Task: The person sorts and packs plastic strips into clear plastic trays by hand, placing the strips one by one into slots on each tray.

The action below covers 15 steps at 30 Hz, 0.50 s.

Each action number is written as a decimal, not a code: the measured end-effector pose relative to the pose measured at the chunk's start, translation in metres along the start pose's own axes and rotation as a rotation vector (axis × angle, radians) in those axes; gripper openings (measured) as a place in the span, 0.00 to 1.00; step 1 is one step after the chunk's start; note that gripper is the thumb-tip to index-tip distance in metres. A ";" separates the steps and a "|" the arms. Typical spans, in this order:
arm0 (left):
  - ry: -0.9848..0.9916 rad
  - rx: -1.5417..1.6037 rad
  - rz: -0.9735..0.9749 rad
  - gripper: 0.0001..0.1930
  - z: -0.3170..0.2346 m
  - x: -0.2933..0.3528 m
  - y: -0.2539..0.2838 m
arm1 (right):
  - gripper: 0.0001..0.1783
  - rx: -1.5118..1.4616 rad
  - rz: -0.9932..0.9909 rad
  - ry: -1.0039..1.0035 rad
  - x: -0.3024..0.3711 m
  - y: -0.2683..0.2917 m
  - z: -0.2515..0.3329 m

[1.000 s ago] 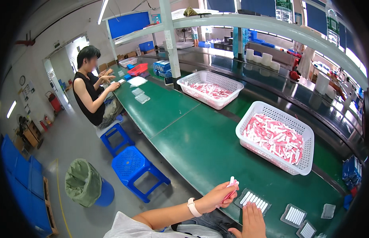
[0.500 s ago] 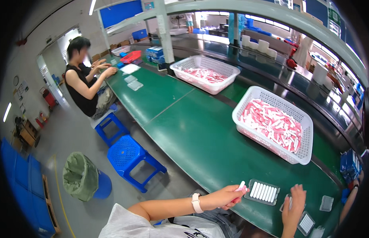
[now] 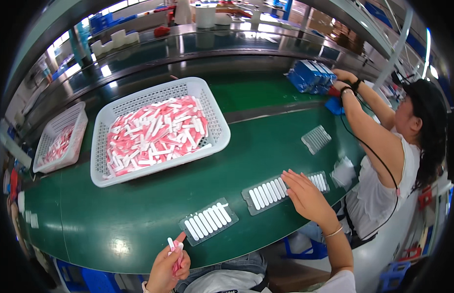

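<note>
A person's left hand [image 3: 170, 263] curls around a small bunch of pink and white sticks [image 3: 175, 253], one white end poking up. The right hand [image 3: 309, 199] is flat, fingers straight, nothing visible in it; it lies over the middle tray [image 3: 246, 197], and whether it presses down is unclear. More sticks fill the near tray [image 3: 234, 218] in a slanted row, and others heap loosely in the large white basket [image 3: 222, 138].

The bunch could slip and drop off the desk [image 3: 139, 210], since the left hand is right at its near edge. A sideways brush of the right hand might knock sticks out of line, as the shallow trays seem light and easily shifted. The far right end of the near tray's row already looks slightly askew.

Open green surface spreads left of the near tray and between it and the basket. Room tightens on the right: a third tray [image 3: 325, 188] abuts the hand's area, clear packaging [image 3: 343, 172] lies just beyond, and a co-worker [image 3: 378, 171] sits close at the desk's edge.
</note>
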<state>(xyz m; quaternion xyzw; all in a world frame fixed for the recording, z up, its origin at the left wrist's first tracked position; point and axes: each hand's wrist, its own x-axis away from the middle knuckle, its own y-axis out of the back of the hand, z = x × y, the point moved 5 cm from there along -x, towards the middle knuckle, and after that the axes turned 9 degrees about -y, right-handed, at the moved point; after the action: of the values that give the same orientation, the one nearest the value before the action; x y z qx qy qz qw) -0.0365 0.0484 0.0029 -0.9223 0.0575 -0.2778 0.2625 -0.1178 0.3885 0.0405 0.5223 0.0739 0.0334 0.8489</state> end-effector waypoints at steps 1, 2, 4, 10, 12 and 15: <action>0.020 0.003 0.000 0.26 -0.001 0.000 -0.003 | 0.22 0.039 0.020 0.034 0.003 0.002 0.000; 0.032 -0.003 0.002 0.26 -0.004 -0.001 -0.002 | 0.22 0.036 0.022 0.021 0.004 0.003 0.004; 0.086 -0.003 0.081 0.27 -0.002 -0.011 -0.007 | 0.27 0.114 0.086 0.085 0.007 0.003 0.008; 0.120 -0.101 0.178 0.27 -0.006 -0.033 -0.013 | 0.35 0.171 0.128 0.027 -0.002 0.003 -0.008; 0.110 -0.077 0.160 0.27 -0.015 -0.031 -0.015 | 0.34 0.151 0.139 0.029 -0.014 0.015 -0.010; 0.107 -0.118 0.186 0.26 -0.014 -0.038 -0.028 | 0.28 0.124 0.060 -0.074 -0.024 0.043 -0.051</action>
<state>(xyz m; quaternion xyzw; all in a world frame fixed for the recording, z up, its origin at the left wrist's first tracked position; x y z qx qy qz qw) -0.0769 0.0753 0.0089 -0.9107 0.1731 -0.2973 0.2289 -0.1486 0.4496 0.0582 0.5767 0.0287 0.0346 0.8157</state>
